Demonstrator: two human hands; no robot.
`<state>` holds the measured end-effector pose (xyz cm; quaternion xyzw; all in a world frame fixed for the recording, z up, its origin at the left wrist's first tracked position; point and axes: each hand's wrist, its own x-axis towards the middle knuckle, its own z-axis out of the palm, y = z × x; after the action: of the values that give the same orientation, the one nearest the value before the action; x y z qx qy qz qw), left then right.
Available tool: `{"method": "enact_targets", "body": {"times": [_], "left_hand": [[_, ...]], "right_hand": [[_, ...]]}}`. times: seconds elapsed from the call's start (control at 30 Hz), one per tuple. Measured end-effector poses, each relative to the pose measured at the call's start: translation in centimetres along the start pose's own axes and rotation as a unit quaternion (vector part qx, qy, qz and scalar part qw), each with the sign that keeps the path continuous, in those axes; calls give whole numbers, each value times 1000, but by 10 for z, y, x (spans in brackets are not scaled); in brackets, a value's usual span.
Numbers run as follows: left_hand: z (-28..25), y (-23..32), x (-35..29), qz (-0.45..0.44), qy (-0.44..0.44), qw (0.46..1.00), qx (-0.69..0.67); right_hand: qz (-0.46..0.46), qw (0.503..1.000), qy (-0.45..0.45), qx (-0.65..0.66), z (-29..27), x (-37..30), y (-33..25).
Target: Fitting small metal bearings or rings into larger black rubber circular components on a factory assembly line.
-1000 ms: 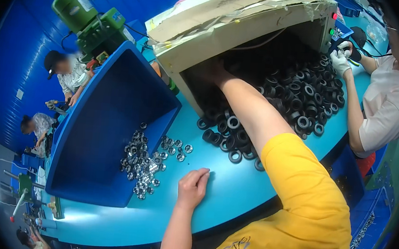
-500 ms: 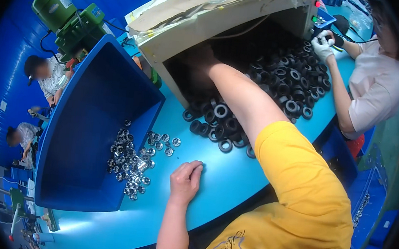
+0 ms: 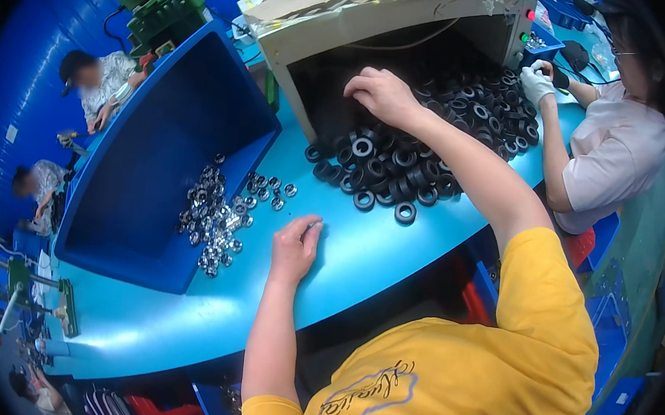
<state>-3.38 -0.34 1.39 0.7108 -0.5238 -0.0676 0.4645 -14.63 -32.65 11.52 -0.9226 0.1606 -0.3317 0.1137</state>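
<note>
My left hand (image 3: 294, 245) rests on the blue tabletop, its fingers curled in and the thumb pressed against them. Whatever it may hold is hidden. Near it lie small shiny metal rings (image 3: 222, 218), heaped at the mouth of a large blue bin and spilling onto the table. My right hand (image 3: 387, 98) hovers above a big pile of black rings (image 3: 399, 166), in front of the opening of a cream-coloured box (image 3: 299, 86). Its fingers are loosely bent and parted from the thumb, with nothing visible between them.
The blue bin (image 3: 146, 167) lies tipped on its side at the left. Behind it stands a green machine (image 3: 164, 3). At the right, a co-worker's gloved hand (image 3: 536, 85) works near a small blue tray. Other people sit along the far left.
My right hand has come out of the dark inside of the box and up over the black rings. My left hand keeps its closed pose on the table. The view has shifted.
</note>
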Motion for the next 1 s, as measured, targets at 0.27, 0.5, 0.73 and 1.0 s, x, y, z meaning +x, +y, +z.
{"method": "enact_targets", "body": {"times": [0.27,0.5,0.73,1.0], "left_hand": [[-20,-5,-5,-134,59,927,-347],[-29,-13,-7,-138,16,838,-528],[-51,-26,-8,-98,48,744,-659],[-55,-30,-8,-88,42,724,-683]], "right_hand": [[10,926,-116,359,10,-56,-125],[-104,931,-173,303,53,-81,-164],[-49,958,-202,197,63,-87,-136],[-65,968,-233,68,63,-79,-128]]}}
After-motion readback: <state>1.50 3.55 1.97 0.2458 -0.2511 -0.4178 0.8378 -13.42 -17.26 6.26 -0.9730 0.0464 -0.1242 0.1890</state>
